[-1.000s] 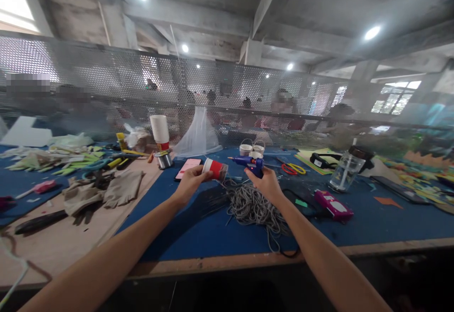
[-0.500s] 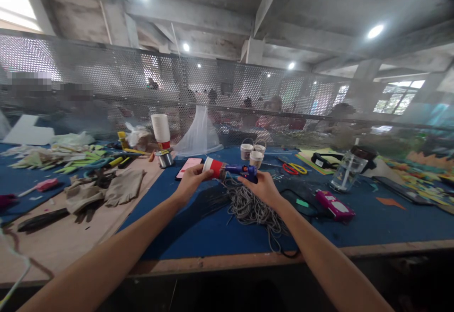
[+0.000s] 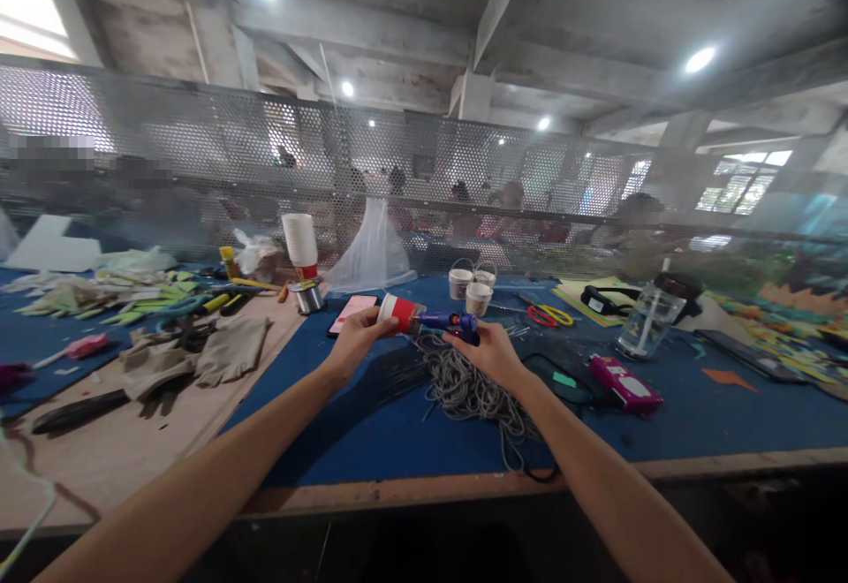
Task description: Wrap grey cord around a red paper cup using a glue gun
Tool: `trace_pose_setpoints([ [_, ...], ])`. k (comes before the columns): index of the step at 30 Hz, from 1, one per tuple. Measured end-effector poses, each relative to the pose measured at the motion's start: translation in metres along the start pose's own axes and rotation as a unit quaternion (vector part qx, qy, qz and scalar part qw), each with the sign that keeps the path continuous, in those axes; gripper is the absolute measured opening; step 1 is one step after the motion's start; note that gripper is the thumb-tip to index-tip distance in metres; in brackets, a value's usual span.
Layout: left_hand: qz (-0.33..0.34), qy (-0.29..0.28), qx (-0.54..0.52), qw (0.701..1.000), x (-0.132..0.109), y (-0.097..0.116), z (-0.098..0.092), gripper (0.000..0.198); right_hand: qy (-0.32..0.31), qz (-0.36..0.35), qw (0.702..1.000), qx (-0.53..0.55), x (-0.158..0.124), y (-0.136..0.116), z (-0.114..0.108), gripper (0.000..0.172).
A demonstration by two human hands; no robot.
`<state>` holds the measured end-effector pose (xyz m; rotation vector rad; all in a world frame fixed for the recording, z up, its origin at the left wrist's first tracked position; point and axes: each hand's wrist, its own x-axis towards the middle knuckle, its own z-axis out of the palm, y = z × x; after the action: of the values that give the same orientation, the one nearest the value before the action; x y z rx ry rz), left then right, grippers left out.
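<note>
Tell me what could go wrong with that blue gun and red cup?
The blue gun looks like a hot glue gun, and its tip is close to the left hand holding the red-and-white cup, so that hand might get burned.
The right hand points the gun at the cup's end, so a slip could smear or dent the cup.
The tangled grey cord lies below, so drips might stick to it.
</note>
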<state>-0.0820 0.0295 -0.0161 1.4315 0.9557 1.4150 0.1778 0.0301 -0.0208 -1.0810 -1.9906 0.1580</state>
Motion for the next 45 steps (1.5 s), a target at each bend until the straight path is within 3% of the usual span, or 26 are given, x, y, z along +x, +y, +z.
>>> trace_pose_setpoints([
  [45,-0.006,0.001,0.007,1.0,0.0,0.0018,0.0011,0.038,0.012,-0.012,0.999,-0.044,0.0004,-0.0024,-0.003,0.041],
])
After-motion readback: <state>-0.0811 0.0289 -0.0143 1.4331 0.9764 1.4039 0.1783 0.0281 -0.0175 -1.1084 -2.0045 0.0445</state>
